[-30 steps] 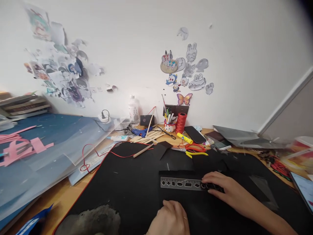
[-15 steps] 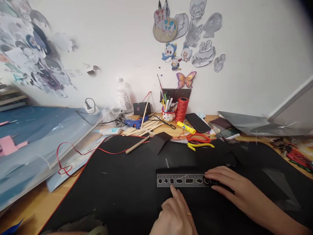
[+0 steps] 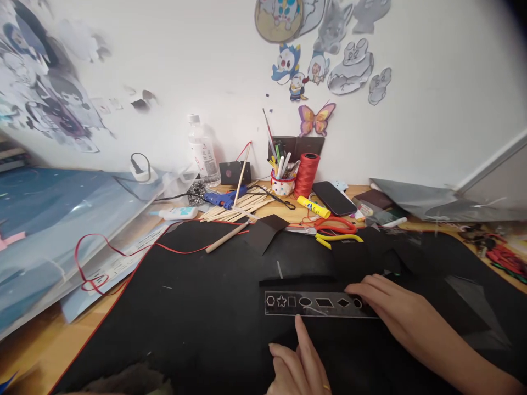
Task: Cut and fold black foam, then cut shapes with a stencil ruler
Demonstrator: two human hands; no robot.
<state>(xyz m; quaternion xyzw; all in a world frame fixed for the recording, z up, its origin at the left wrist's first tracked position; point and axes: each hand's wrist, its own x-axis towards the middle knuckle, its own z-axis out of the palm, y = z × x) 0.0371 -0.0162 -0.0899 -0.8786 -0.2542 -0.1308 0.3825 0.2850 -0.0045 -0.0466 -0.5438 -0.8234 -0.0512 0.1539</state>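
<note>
A clear stencil ruler (image 3: 334,303) with cut-out shapes, among them a star, an oval and a diamond, is over the black mat (image 3: 206,307). My right hand (image 3: 391,307) holds its right end, covering that part, fingers along the far edge. My left hand (image 3: 297,359) is in front, its index finger stretched out to the ruler's near edge and the other fingers loosely bent, holding nothing. Just beyond the ruler lies a narrow black strip (image 3: 296,281), apart from it.
Behind the mat lie scissors (image 3: 340,225), yellow-handled pliers or cutters (image 3: 341,239), a glue stick (image 3: 313,207), a phone (image 3: 334,198), wooden sticks (image 3: 255,204) and a blue glue gun (image 3: 222,198). A red thread spool (image 3: 307,175) stands beside a pen cup (image 3: 282,184).
The ruler has come away from the black strip, leaving a gap, and its shapes now show as light outlines. My left hand has shifted slightly right and down; the camera view has tipped down.
</note>
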